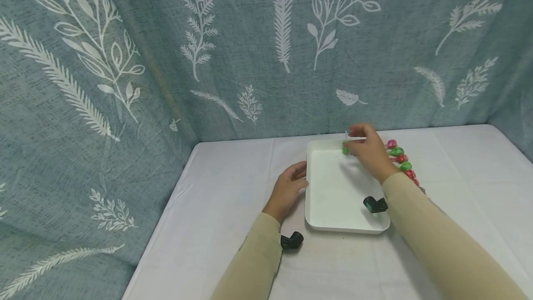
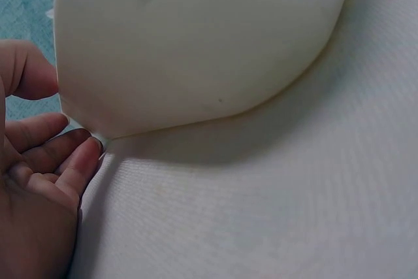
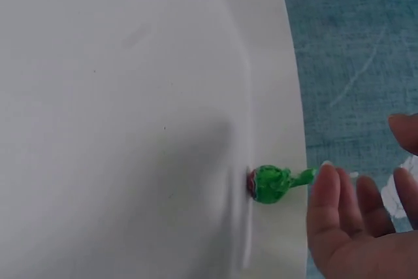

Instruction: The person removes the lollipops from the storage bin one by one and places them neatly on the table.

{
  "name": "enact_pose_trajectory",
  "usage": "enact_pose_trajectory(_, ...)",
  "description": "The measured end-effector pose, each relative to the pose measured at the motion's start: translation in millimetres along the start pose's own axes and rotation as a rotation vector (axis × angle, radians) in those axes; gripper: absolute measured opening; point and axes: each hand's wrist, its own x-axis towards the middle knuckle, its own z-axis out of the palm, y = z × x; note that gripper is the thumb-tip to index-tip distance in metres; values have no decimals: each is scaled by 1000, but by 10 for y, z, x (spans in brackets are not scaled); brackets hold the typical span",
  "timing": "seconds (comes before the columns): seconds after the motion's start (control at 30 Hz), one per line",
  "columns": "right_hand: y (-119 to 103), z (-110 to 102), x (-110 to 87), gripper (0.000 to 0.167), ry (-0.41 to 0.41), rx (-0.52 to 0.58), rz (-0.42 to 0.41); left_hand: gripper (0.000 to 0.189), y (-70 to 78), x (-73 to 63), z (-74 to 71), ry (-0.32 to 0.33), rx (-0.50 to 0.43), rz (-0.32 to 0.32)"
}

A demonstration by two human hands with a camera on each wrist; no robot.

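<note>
A white rectangular tray (image 1: 341,189) lies on the table. My left hand (image 1: 288,188) is at its left side, fingertips touching the outside of the rim. In the left wrist view the fingers (image 2: 49,142) meet the tray's edge. Over the tray's far edge is my right hand (image 1: 368,149), thumb and index finger spread apart. Beside its thumb, a green-wrapped lollipop (image 1: 345,150) leans on the far wall inside the tray, stick up. The right wrist view shows the lollipop (image 3: 271,184) with its stick running behind the loosely bent fingers (image 3: 325,207).
Several lollipops (image 1: 405,166) in pink, green and red wrappers lie in a row right of the tray, partly behind the right forearm. A white cloth (image 1: 233,189) covers the table. A blue-green leaf-print curtain (image 1: 250,36) hangs behind and at the left. Black wrist cameras (image 1: 293,240) stick out below the hands.
</note>
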Motion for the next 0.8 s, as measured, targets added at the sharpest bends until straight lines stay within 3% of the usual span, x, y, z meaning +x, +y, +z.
enact_pose_trajectory(0.2, 71, 22, 77, 67, -32, 5, 124, 64, -5, -6, 11, 1, -8, -4)
enact_pose_trajectory(0.37, 110, 42, 133, 66, -14, -10, 152, 64, -14, -9, 13, 1, -7, 0)
enact_pose_trajectory(0.57, 187, 92, 183, 59, -25, -48, 135, 64, -24, -12, 13, 5, -5, 0)
enact_pose_trajectory(0.8, 307, 181, 185, 37, -89, -238, 10, 64, -26, -11, 1, 13, 6, -5)
